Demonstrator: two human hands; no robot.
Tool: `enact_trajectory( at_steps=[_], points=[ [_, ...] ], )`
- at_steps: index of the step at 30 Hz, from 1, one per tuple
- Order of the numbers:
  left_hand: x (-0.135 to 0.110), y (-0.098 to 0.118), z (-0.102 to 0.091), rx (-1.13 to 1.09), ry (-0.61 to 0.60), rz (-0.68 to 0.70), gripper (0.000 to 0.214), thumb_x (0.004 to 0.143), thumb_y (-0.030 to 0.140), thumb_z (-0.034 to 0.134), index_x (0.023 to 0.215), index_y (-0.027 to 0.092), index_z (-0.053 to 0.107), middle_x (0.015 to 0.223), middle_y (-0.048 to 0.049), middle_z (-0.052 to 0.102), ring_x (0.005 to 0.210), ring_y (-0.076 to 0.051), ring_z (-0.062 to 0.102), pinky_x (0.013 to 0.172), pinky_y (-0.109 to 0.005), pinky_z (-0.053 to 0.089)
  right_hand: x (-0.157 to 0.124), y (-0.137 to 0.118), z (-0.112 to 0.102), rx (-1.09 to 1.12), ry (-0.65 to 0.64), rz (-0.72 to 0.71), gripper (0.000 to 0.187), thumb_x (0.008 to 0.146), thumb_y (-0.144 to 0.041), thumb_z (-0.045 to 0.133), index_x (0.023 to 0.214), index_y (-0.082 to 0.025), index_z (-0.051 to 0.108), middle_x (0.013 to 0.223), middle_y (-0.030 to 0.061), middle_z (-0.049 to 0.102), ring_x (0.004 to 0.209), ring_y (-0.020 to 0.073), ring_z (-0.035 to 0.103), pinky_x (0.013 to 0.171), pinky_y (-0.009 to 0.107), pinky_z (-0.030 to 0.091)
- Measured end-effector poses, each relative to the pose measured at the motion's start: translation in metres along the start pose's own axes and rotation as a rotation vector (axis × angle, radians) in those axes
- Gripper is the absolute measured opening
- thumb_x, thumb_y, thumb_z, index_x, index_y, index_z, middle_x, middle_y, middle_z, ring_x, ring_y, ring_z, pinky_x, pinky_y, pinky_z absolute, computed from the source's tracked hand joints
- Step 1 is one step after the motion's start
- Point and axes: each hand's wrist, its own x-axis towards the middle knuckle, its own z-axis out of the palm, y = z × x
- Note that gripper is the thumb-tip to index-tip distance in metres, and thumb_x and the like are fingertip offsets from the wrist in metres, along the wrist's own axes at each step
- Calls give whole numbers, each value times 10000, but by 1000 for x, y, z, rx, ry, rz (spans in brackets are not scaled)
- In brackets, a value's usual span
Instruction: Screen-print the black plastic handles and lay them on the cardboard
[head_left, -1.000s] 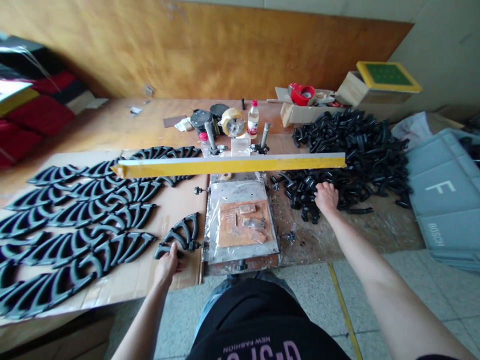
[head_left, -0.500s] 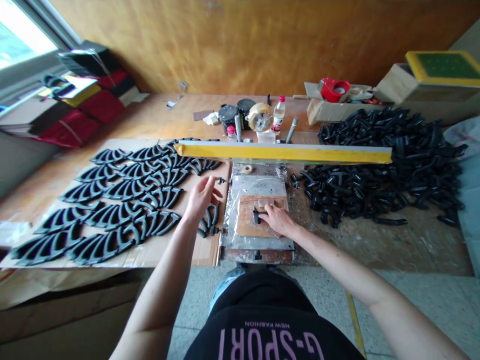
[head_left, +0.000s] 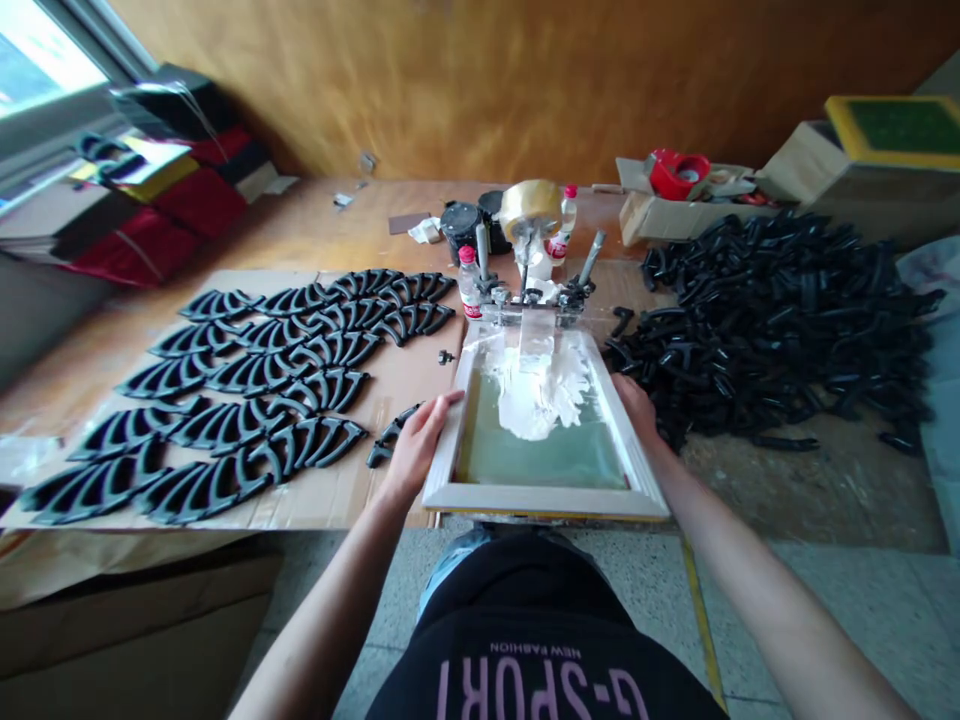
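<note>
A screen-printing frame (head_left: 547,499) lies lowered in front of me, covering the metal plate and wooden board. White ink (head_left: 529,410) is smeared over the upper part of its greenish mesh. On the frame's left side rail, my left hand (head_left: 417,440) is closed, thumb and fingers at the edge. My right hand (head_left: 637,405) grips the opposite rail, its fingers partly hidden by the frame. Metal hinge clamps (head_left: 577,297) hold the frame's far end. Near my left hand lie a few curved black plastic parts (head_left: 391,432) and a small black knob (head_left: 446,357).
Rows of black plastic parts (head_left: 225,425) cover the cardboard on the left. A heap of similar parts (head_left: 795,320) spreads at right. Behind the frame stand bottles (head_left: 469,280), dark pots (head_left: 459,225) and a tape roll (head_left: 531,205). A tape dispenser (head_left: 679,172) sits in a box.
The raised frame has swung down flat over the plate, hiding the board and the black part on it. Both hands have moved to the frame's side rails.
</note>
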Motion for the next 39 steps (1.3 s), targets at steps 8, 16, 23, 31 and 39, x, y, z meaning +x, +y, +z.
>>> enact_trajectory(
  at_steps=[8, 16, 23, 31, 39],
  points=[
    [11, -95, 12, 103, 13, -177, 763, 771, 395, 682, 1466, 243, 405, 676, 50, 590, 527, -90, 507, 533, -193, 397, 60, -84, -13, -30, 25, -235, 469, 800, -262, 692, 1241, -170, 563, 1315, 149, 512, 1175, 318, 485, 973, 435, 407],
    [16, -110, 9, 68, -25, -175, 735, 798, 468, 648, 1454, 229, 419, 872, -17, 681, 725, -144, 625, 638, -216, 464, -5, -89, -8, -53, -388, -603, 272, 840, -49, 445, 949, -194, 647, 953, 66, 663, 878, 195, 594, 716, 274, 405],
    [15, -106, 9, 35, -5, -209, 744, 763, 466, 681, 1430, 235, 446, 833, -16, 690, 659, -145, 621, 589, -223, 464, -5, -86, -8, 31, -303, -569, 242, 843, -91, 493, 937, -211, 682, 947, 55, 676, 909, 202, 593, 745, 282, 418],
    [10, -81, 8, 71, -47, -184, 749, 790, 463, 653, 1456, 219, 413, 776, -9, 666, 636, -144, 604, 552, -217, 450, 4, -94, -6, 123, -218, -484, 219, 883, -246, 594, 1087, -261, 672, 1015, 19, 694, 906, 196, 632, 767, 285, 468],
    [4, 14, 3, -59, 64, -19, 513, 856, 621, 504, 1057, 197, 710, 770, -27, 666, 604, -126, 558, 500, -215, 432, 99, -33, -54, 209, 207, -15, 416, 920, -413, 501, 1271, -209, 595, 863, 51, 699, 776, 208, 629, 771, 334, 477]
  ],
)
